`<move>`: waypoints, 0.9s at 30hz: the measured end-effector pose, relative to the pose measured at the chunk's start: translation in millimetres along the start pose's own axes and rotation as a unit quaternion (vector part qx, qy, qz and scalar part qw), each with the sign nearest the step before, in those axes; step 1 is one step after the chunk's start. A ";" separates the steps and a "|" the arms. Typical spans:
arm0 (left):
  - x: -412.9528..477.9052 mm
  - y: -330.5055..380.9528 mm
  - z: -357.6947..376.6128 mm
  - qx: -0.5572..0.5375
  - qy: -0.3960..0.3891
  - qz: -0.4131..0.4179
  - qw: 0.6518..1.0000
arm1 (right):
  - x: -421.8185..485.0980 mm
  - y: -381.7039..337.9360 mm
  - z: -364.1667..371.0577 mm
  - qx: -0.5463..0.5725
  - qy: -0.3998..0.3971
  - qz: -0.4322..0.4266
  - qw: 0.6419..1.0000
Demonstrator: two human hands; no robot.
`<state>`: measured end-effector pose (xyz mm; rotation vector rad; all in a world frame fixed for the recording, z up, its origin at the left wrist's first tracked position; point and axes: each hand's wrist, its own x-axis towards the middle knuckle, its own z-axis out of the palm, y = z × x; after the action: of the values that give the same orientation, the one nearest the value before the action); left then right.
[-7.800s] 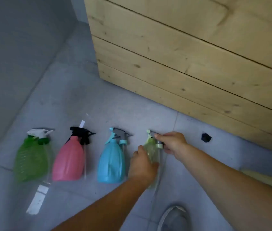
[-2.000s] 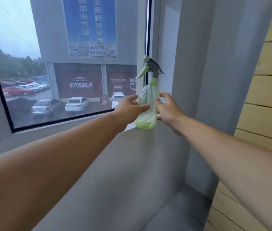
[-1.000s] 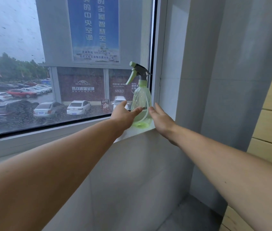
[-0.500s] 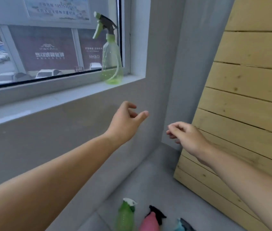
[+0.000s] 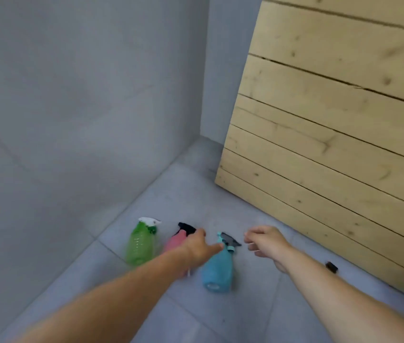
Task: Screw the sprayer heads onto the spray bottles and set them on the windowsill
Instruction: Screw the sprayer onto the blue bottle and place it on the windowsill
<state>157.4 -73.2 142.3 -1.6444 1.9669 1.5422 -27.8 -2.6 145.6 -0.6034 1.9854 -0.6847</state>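
Grey floor (image 5: pixel 245 315): three spray bottles (green (image 5: pixel 138 246), pink (image 5: pixel 175 241), blue (image 5: pixel 217 271)); left hand (image 5: pixel 199 246), right hand (image 5: pixel 266 241) empty, fingers loose.

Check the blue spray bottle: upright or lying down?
Lying down. The blue spray bottle rests on its side on the floor, base toward the camera, sprayer head pointing away.

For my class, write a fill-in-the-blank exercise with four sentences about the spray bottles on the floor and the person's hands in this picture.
1. ____ spray bottles lie on the floor.
2. The bottle between the green bottle and the blue bottle is ____.
3. The green bottle's sprayer head is ____.
4. The left hand and right hand reach toward the ____ bottle.

Missing words: three; pink; white; blue
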 end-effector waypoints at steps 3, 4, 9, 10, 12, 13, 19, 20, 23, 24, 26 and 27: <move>24.1 -13.0 28.2 0.032 -0.020 -0.046 0.998 | 31.8 33.9 17.5 0.019 0.019 0.022 0.999; 32.8 -16.4 35.9 0.028 -0.031 -0.052 0.998 | 43.7 42.9 23.0 0.021 0.025 0.023 0.999; 64.8 -28.7 61.8 0.000 -0.035 -0.080 0.996 | 94.8 62.2 44.7 0.015 0.036 0.037 0.999; 71.3 -32.1 65.4 -0.008 -0.033 -0.081 0.996 | 104.0 62.6 47.2 0.006 0.039 0.039 0.998; 79.5 -36.9 68.8 -0.014 -0.034 -0.086 0.996 | 120.9 63.8 50.8 -0.002 0.046 0.044 0.998; 82.8 -40.0 70.1 -0.018 -0.039 -0.093 0.995 | 128.1 64.8 52.7 -0.008 0.048 0.048 0.998; 86.0 -54.2 76.1 -0.154 -0.091 -0.168 0.969 | 148.1 73.9 67.5 -0.059 0.042 0.063 0.995; 86.0 -54.5 77.2 -0.174 -0.091 -0.172 0.965 | 150.2 75.6 69.2 -0.064 0.038 0.069 0.995; 84.3 -55.5 80.0 -0.221 -0.085 -0.179 0.955 | 154.4 78.6 72.2 -0.062 0.020 0.074 0.995; 83.1 -56.2 80.9 -0.234 -0.083 -0.180 0.952 | 154.0 78.9 72.2 -0.058 0.017 0.073 0.995; 81.6 -58.0 81.2 -0.260 -0.081 -0.182 0.945 | 151.2 77.4 70.0 -0.036 -0.001 0.075 0.997; 80.7 -58.9 81.3 -0.269 -0.078 -0.182 0.943 | 149.2 76.7 67.6 -0.016 -0.015 0.079 0.997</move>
<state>135.1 -55.9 16.7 -1.8554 1.1281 2.0782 -47.2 -59.3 -25.0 -0.4683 1.9946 -0.5450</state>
